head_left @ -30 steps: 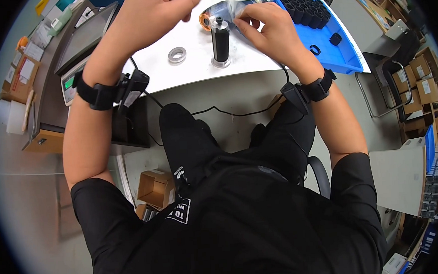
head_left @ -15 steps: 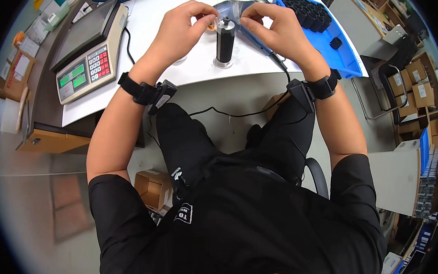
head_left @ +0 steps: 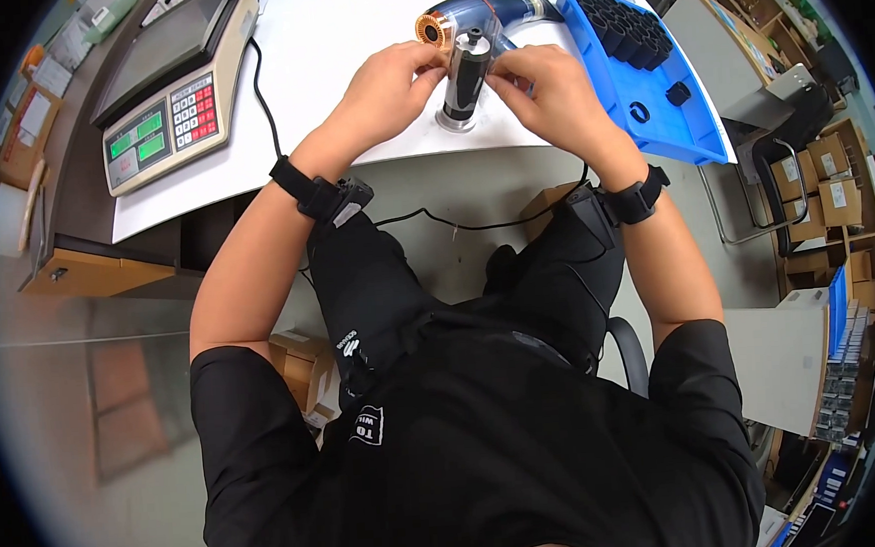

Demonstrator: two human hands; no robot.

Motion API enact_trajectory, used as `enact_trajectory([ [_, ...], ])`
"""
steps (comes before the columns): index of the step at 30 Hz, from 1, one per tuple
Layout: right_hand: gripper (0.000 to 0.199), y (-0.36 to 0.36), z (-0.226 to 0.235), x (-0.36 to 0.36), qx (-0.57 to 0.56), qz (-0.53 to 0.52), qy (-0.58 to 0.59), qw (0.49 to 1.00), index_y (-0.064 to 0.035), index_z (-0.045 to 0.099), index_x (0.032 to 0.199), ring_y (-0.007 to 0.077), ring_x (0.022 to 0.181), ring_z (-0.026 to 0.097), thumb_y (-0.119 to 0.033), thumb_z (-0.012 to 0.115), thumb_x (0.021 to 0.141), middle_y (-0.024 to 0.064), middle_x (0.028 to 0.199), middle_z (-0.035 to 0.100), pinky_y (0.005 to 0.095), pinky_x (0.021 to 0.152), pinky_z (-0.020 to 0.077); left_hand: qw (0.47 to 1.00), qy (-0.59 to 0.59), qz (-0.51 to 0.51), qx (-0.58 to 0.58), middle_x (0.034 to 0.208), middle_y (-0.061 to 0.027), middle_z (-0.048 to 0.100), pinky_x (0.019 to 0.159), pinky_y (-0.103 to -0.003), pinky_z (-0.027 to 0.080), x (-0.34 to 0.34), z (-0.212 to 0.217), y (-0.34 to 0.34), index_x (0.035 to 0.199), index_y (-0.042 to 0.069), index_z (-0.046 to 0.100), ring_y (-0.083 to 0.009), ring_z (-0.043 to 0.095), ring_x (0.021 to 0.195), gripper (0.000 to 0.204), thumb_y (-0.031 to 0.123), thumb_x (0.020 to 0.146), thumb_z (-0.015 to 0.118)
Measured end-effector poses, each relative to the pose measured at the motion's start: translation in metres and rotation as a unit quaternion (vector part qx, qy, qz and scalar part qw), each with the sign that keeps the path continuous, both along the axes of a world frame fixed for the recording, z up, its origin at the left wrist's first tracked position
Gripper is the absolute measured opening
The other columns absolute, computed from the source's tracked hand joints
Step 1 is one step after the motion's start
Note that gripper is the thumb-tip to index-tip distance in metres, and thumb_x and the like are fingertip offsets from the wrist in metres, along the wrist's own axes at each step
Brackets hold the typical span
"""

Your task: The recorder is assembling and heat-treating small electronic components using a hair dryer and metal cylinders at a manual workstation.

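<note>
Lowered since half a second ago, both grips have come down from the top of the black cylinder [head_left: 465,83] to its sides. Left grip [head_left: 387,96]: thumb and fingertips pinched on clear film [head_left: 455,52], beside the cylinder's upper body. Right grip [head_left: 557,91]: likewise pinched on the film, at the opposite side; from where I stand, I cannot tell whether fingertips touch the cylinder itself. The cylinder stands between the grips, its round metal base [head_left: 455,122] on the white worktop [head_left: 342,29]. Beyond both grips lies a blue hair dryer [head_left: 490,12], its copper-coloured end nearer the left grip. Right of the right grip, a blue tray [head_left: 664,129] holds packed black tubes [head_left: 628,26] and a loose black ring [head_left: 639,113]. Well left of the left grip sits a scale [head_left: 170,124], displays lit green.
</note>
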State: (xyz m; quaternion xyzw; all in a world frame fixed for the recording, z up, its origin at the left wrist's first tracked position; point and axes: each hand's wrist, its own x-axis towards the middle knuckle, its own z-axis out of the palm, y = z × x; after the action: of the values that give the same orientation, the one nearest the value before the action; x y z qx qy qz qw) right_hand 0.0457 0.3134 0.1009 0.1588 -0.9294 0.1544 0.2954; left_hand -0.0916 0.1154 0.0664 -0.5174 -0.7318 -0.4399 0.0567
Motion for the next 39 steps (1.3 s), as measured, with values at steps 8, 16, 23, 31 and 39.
enact_trajectory([
  [8, 0.009, -0.001, -0.026, 0.000, -0.046, -0.040, -0.080, 0.995, -0.0026, 0.071, 0.089, 0.0274, 0.068, 0.062, -0.011, 0.071, 0.091, 0.0120, 0.077, 0.068, 0.0386, 0.069, 0.0493, 0.995, 0.057, 0.030, -0.070, 0.096, -0.0155, 0.072, 0.086, -0.047, 0.052, 0.003, -0.014, 0.000, 0.101, 0.003, 0.074, -0.0346, 0.066, 0.096, 0.021, 0.019, 0.095, 0.063],
  [16, 0.028, -0.006, -0.035, 0.001, -0.110, -0.076, -0.120, 0.984, 0.0002, 0.071, 0.094, 0.0267, 0.069, 0.063, -0.026, 0.078, 0.087, 0.0113, 0.078, 0.069, 0.0383, 0.071, 0.0513, 0.992, 0.088, 0.048, -0.077, 0.094, -0.0168, 0.073, 0.092, -0.046, 0.053, -0.006, -0.017, -0.010, 0.109, 0.004, 0.072, -0.0352, 0.066, 0.103, 0.022, 0.018, 0.093, 0.065],
  [23, 0.050, -0.027, -0.051, 0.000, -0.108, -0.159, -0.178, 0.965, 0.0012, 0.073, 0.103, 0.0282, 0.078, 0.066, -0.042, 0.084, 0.079, 0.0136, 0.089, 0.068, 0.0386, 0.076, 0.0534, 0.925, 0.135, 0.155, -0.318, 0.097, -0.0177, 0.074, 0.089, -0.046, 0.055, -0.016, 0.008, -0.048, 0.112, 0.003, 0.069, -0.0374, 0.069, 0.099, 0.030, 0.020, 0.088, 0.073],
  [31, 0.052, -0.015, -0.062, -0.006, -0.137, -0.135, -0.203, 0.960, -0.0002, 0.074, 0.109, 0.0290, 0.090, 0.066, -0.041, 0.084, 0.079, 0.0129, 0.097, 0.064, 0.0397, 0.079, 0.0531, 0.948, 0.025, 0.169, -0.270, 0.104, -0.0161, 0.074, 0.088, -0.042, 0.055, -0.010, 0.030, -0.038, 0.121, 0.003, 0.063, -0.0353, 0.071, 0.097, 0.039, 0.016, 0.085, 0.070],
  [39, 0.052, -0.004, -0.067, -0.004, -0.147, -0.104, -0.218, 0.959, -0.0056, 0.072, 0.118, 0.0284, 0.090, 0.066, -0.039, 0.082, 0.080, 0.0100, 0.099, 0.065, 0.0390, 0.081, 0.0521, 0.980, -0.150, -0.130, 0.006, 0.098, -0.0086, 0.067, 0.085, -0.029, 0.048, 0.032, 0.129, -0.007, 0.133, 0.000, 0.050, -0.0122, 0.060, 0.093, 0.047, 0.008, 0.090, 0.067],
])
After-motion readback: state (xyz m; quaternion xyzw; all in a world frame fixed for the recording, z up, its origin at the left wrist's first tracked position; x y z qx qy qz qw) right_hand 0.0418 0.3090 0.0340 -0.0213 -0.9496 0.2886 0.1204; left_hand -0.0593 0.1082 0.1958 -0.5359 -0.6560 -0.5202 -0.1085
